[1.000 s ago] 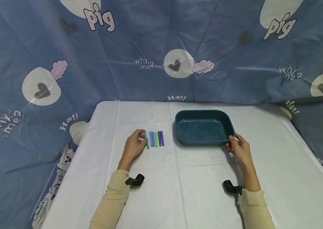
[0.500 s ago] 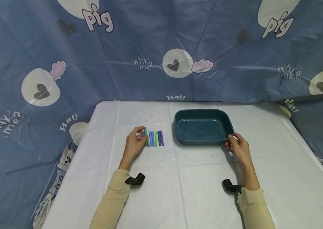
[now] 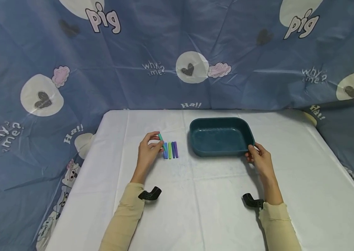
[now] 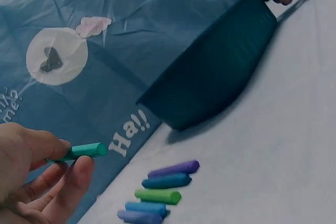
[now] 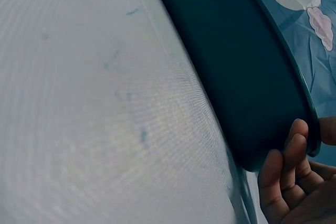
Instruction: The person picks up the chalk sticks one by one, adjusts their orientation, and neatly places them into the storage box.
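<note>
Teal stick (image 4: 86, 151) lifted higher, pinched in left grip (image 3: 148, 150); right grip (image 3: 261, 161) still pinches container (image 3: 217, 152).

Blue cartoon-print fabric backdrop (image 3: 246, 52) behind and along both sides of white tablecloth (image 3: 221, 209); "pig" lettering (image 3: 103, 19), pink cloud prints (image 3: 219, 70). Faint blue smudges (image 5: 143, 136) on tablecloth.

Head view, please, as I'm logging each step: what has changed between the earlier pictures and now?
The left hand has raised the teal stick and shifted it rightward; it now overlaps the left end of the row of five sticks. Nothing was newly gripped or let go. The five sticks lie as before, and the right hand still holds the unmoved box.
</note>
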The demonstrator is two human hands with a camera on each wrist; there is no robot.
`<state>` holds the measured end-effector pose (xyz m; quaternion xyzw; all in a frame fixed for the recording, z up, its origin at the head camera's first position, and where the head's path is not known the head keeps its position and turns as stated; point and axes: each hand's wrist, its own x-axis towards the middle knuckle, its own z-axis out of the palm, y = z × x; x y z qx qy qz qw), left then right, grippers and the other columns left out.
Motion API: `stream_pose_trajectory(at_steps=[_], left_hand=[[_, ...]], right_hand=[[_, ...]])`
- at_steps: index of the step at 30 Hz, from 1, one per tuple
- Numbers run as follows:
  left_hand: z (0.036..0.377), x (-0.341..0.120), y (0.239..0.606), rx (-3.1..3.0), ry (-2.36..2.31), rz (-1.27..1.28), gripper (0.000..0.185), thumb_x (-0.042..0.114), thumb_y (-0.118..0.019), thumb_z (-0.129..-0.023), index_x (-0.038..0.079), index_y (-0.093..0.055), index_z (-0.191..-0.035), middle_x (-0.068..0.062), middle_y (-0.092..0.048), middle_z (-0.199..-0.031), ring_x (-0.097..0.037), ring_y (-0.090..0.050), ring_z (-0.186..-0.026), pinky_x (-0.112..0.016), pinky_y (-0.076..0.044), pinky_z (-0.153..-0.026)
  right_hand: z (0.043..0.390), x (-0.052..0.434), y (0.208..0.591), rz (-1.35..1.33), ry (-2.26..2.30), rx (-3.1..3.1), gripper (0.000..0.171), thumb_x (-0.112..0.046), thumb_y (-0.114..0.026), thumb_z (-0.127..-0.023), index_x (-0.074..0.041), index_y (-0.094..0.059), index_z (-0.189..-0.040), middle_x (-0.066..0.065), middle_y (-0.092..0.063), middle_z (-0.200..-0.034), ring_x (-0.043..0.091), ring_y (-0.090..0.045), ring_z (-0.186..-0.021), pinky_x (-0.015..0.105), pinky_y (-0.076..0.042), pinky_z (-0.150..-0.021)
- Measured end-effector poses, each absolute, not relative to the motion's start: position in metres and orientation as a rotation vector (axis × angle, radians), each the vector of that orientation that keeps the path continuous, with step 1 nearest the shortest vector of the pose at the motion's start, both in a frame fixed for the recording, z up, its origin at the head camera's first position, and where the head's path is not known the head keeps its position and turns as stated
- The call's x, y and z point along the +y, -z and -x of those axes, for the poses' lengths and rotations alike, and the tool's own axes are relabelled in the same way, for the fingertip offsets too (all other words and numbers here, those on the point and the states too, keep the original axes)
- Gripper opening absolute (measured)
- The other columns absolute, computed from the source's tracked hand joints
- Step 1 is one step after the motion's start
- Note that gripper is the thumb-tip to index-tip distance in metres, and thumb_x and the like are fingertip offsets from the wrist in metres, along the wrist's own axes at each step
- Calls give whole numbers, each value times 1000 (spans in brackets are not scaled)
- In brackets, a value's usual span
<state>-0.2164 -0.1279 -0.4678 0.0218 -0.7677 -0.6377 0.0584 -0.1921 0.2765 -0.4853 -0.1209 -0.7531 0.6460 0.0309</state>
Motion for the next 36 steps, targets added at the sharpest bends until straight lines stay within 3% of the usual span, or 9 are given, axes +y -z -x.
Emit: stream_pose_trajectory(at_steps=[8, 12, 19, 29, 36], left_hand=[[220, -117, 452, -2297, 2018, -2, 41, 8, -65, -88, 17, -55, -128, -15, -52, -116, -28, -65, -87, -29, -59, -71], [221, -113, 450, -2298, 2019, 9, 41, 8, -64, -89, 18, -55, -127, -12, -52, -114, -24, -66, -85, -29, -59, -71], [215, -101, 418, -2308, 2081, 58, 43, 1, -62, -89, 7, -52, -130, -20, -51, -118, -27, -64, -86, -32, -59, -74], [235, -75, 426, -2294, 2080, 142, 40, 7, -65, -88, 17, -55, -126, -12, -52, -112, -17, -65, -81, -30, -59, -72], [228, -58, 413, -2315, 2131, 160, 42, 4, -64, -88, 12, -55, -127, -16, -53, -114, -34, -65, -92, -31, -59, -74]], right_hand=[[194, 274, 482, 346, -2014, -2288, 55, -30, -55, -96, 4, -42, -137, -11, -64, -66, 0, -58, -58, 16, -54, -58], [193, 273, 479, 341, -2037, -2271, 52, -22, -55, -96, 8, -41, -136, -12, -65, -64, 0, -61, -57, 16, -55, -58], [186, 268, 461, 350, -2062, -2295, 52, -16, -53, -96, 11, -38, -137, -12, -66, -64, 1, -62, -57, 17, -55, -61], [189, 275, 474, 334, -2042, -2305, 53, -21, -54, -96, 10, -39, -137, -13, -66, -64, 0, -62, -58, 15, -54, -60], [189, 276, 477, 304, -2031, -2319, 55, -23, -54, -96, 10, -38, -137, -15, -65, -65, -1, -62, -59, 15, -54, -62]])
